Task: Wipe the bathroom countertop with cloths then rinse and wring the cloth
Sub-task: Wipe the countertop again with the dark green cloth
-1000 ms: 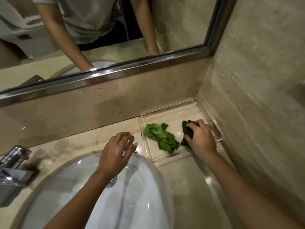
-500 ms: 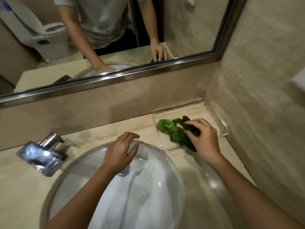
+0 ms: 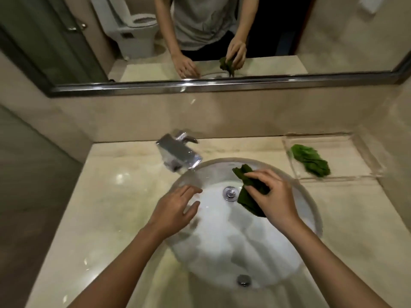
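Observation:
My right hand (image 3: 274, 196) grips a dark green cloth (image 3: 245, 197) above the white sink basin (image 3: 222, 241), with the cloth hanging down beside the drain (image 3: 230, 193). My left hand (image 3: 175, 210) hovers over the basin's left rim, fingers relaxed and holding nothing. A second, lighter green cloth (image 3: 310, 160) lies crumpled in a clear tray (image 3: 347, 150) at the back right of the beige marble countertop (image 3: 115, 196).
A chrome faucet (image 3: 178, 152) juts over the basin's back left. A mirror (image 3: 200, 41) with a metal frame runs along the back wall. A tiled side wall (image 3: 398, 152) stands right of the tray.
My right hand lifted the dark cloth out of the tray and carried it left over the basin. The lighter cloth stayed in the tray. The view swung left.

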